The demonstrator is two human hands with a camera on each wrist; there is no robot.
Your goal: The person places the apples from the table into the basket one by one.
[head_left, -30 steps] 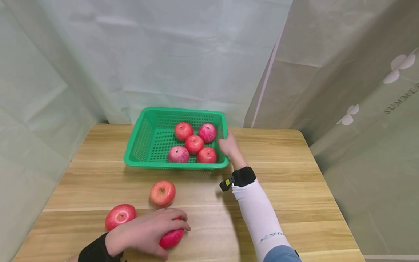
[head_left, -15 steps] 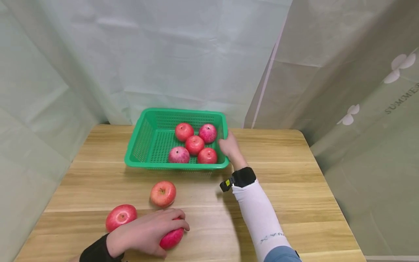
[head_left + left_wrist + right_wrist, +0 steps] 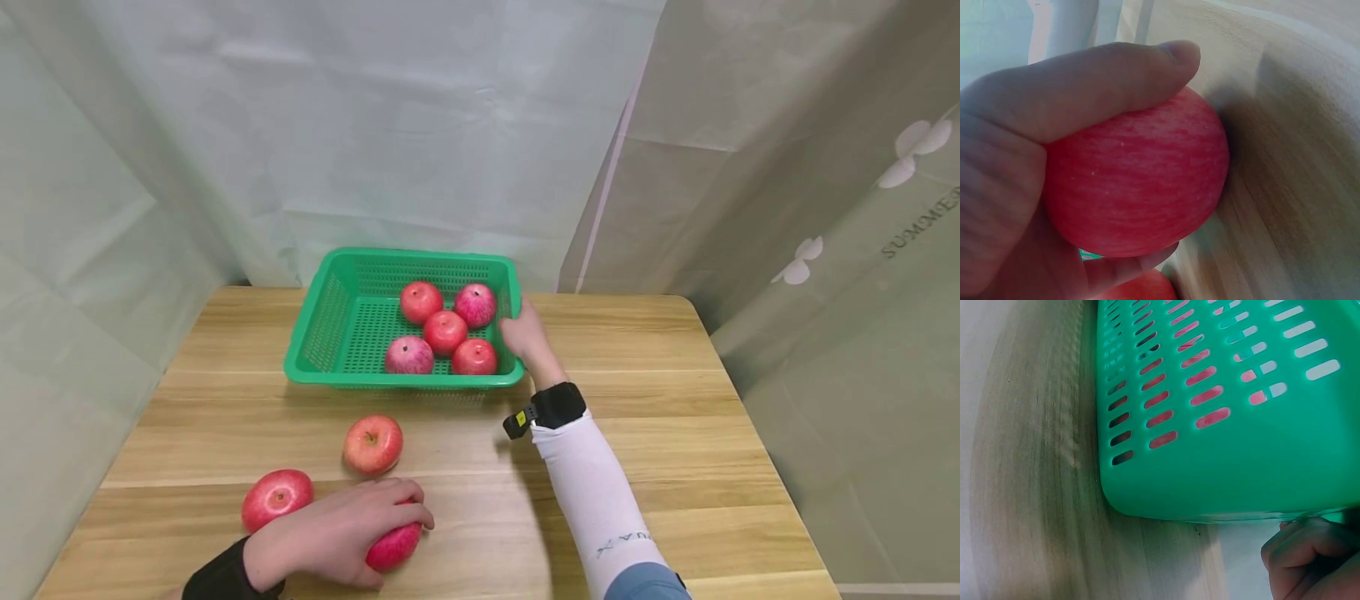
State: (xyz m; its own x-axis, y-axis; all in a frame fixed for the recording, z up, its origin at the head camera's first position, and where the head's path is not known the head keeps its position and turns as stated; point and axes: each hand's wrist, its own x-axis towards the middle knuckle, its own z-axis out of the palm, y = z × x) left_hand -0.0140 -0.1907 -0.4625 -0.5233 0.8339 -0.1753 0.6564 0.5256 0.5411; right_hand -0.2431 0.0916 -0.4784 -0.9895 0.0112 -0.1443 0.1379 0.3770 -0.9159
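My left hand [image 3: 341, 533] lies over a red apple [image 3: 393, 545] on the wooden table near its front edge, fingers curled round it; the left wrist view shows that apple [image 3: 1138, 181] held between thumb and palm [image 3: 1004, 206]. My right hand [image 3: 525, 332] grips the right rim of the green plastic basket [image 3: 330, 321], which holds several red apples [image 3: 446, 331]. In the right wrist view the basket's slotted wall [image 3: 1222, 412] fills the frame, with curled fingers [image 3: 1310, 556] at its rim.
Two more apples lie loose on the table: one [image 3: 372, 443] just ahead of my left hand, another [image 3: 276, 497] to its left. Pale curtains close in the back and both sides. Bare wood [image 3: 675, 400] stretches to the right of the basket.
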